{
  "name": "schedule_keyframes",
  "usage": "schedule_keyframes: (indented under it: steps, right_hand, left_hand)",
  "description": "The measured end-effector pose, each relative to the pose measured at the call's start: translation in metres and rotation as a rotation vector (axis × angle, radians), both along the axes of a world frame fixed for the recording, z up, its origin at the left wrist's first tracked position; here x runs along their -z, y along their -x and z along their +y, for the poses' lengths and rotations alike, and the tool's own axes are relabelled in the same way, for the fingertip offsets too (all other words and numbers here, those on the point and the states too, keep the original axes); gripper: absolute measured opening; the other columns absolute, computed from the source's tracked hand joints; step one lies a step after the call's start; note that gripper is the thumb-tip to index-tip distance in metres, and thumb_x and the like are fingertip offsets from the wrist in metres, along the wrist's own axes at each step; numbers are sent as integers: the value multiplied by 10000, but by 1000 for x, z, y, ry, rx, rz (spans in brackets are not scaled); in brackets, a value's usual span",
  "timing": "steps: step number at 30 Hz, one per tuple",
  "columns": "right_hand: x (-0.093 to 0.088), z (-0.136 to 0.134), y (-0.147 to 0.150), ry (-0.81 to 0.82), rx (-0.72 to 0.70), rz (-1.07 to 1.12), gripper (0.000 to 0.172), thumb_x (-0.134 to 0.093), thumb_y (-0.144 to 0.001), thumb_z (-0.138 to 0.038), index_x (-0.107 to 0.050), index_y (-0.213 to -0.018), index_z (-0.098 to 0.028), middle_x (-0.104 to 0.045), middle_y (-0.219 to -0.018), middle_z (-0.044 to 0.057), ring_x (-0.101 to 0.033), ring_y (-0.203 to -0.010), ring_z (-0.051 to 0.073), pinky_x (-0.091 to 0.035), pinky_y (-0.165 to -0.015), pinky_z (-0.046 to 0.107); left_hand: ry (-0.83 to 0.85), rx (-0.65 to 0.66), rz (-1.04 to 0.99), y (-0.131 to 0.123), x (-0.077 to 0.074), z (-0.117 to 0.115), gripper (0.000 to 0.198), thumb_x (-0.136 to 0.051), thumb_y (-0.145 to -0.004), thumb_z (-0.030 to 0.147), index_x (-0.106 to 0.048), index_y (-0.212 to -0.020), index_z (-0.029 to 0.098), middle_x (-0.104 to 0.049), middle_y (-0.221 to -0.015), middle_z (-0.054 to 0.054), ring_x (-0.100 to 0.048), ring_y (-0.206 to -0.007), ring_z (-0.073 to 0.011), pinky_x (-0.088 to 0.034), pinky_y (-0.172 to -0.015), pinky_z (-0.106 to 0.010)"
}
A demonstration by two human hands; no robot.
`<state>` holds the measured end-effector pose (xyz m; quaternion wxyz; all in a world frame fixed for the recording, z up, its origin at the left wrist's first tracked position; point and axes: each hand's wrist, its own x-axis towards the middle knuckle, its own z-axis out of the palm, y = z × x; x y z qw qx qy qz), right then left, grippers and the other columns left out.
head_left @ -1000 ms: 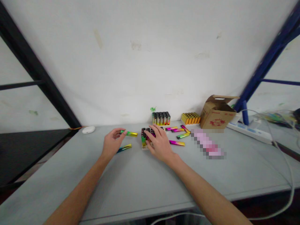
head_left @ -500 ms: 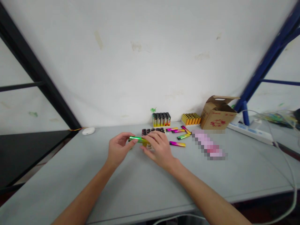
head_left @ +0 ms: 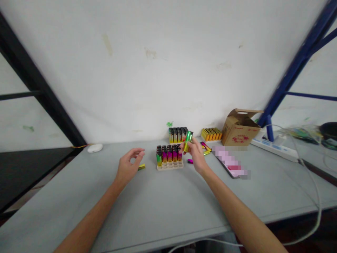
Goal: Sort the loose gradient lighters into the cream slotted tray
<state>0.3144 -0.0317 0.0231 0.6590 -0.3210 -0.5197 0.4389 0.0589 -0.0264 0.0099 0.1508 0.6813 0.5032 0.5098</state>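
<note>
In my right hand (head_left: 197, 154) a shiny green-and-gold lighter (head_left: 188, 141) is pinched, tilted nearly upright. Just left of it stands a pale tray (head_left: 170, 166) with rows of upright black-topped lighters (head_left: 170, 154), mostly purple and gold, one green at the front left. The tray's front row of slots shows bare. My left hand (head_left: 128, 164) hovers left of the tray, fingers loosely curled with nothing in them. Beside it a gold lighter (head_left: 141, 167) lies on the table, partly hidden by the hand. Behind my right hand, loose lighters (head_left: 205, 146) lie on the table.
Two more filled racks, one of black-topped lighters (head_left: 178, 134) and one of yellow-orange lighters (head_left: 211, 134), stand against the wall. At right are an open cardboard box (head_left: 240, 131), a blurred pink phone-like object (head_left: 229, 161) and a power strip (head_left: 276, 149). A white device (head_left: 95, 148) sits far left.
My hands have moved apart. My left hand has let go of the green-and-gold lighter, and my right hand has carried it right and turned it upright. The tray is now uncovered.
</note>
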Motion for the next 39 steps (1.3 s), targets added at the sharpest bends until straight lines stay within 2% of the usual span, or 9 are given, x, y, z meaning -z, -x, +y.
schedule_keyframes:
  steps: [5, 9, 13, 15, 18, 21, 25, 31, 39]
  right_hand:
    - [-3, 11, -13, 261, -184, 308, 228, -562, -731, -417, -508, -765, -199, -375, -477, -95, -349, -374, 65, -279, -396, 197]
    - [-6, 10, -18, 290, -258, 287, 287, -662, -693, -425, -494, -739, -197, -442, -542, -79, -419, -429, 65, -310, -402, 186]
    - [-8, 16, -34, 190, -190, 126, 319, -720, -705, -415, -522, -832, -201, -566, -711, -37, -530, -531, 84, -339, -415, 179]
    - [-8, 19, -45, 181, -202, 74, 319, -723, -717, -413, -511, -848, -213, -545, -688, -51, -470, -479, 65, -283, -389, 163]
    - [-6, 17, -60, 230, -275, 115, 313, -729, -712, -395, -501, -829, -217, -385, -551, -99, -278, -401, 40, -168, -371, 151]
    - [-4, 10, -68, 354, -369, 210, 350, -607, -760, -532, -485, -742, -205, -240, -503, -103, -168, -399, 57, -152, -373, 171]
    - [-1, 5, -67, 419, -413, 260, 445, -390, -819, -598, -371, -601, -211, -235, -511, -70, -205, -423, 87, -222, -401, 202]
    - [5, 8, -62, 421, -424, 290, 408, -326, -828, -530, -373, -585, -206, -322, -557, -31, -339, -496, 111, -317, -470, 219]
    - [13, 12, -60, 542, -431, 292, 447, -311, -830, -541, -267, -514, -229, -177, -449, -83, -126, -381, 80, -161, -358, 208]
  left_hand:
    - [1, -20, 386, 13, 17, 13, 367, -476, -825, 492, -655, -889, 178, -698, -937, -97, -625, -921, -253, -485, -885, -410]
    - [64, 45, 558, 20, 26, 18, 454, -539, -767, 506, -637, -1030, 149, -664, -1059, -131, -595, -1027, -285, -443, -966, -440]
    - [113, 116, 620, 25, 29, 20, 565, -593, -741, 486, -567, -1188, 142, -641, -1139, -126, -586, -1064, -276, -441, -976, -418]
    - [109, 120, 643, 28, 30, 22, 534, -591, -744, 500, -590, -1152, 155, -643, -1142, -126, -579, -1079, -285, -433, -983, -424]
    - [86, 119, 662, 31, 30, 24, 531, -590, -738, 578, -628, -1074, 169, -648, -1124, -130, -574, -1081, -303, -426, -985, -443]
    - [89, 181, 679, 33, 28, 23, 582, -628, -680, 654, -649, -1026, 187, -650, -1107, -122, -582, -1064, -306, -438, -970, -446]
    - [81, 203, 672, 31, 25, 19, 602, -657, -635, 674, -670, -1012, 205, -647, -1106, -119, -592, -1051, -305, -450, -959, -442]
    - [75, 183, 699, 27, 22, 15, 600, -620, -670, 673, -676, -1033, 199, -640, -1116, -131, -591, -1055, -314, -450, -956, -456]
    - [75, 184, 724, 27, 24, 16, 579, -568, -730, 652, -662, -1065, 189, -624, -1126, -138, -580, -1069, -306, -438, -969, -450]
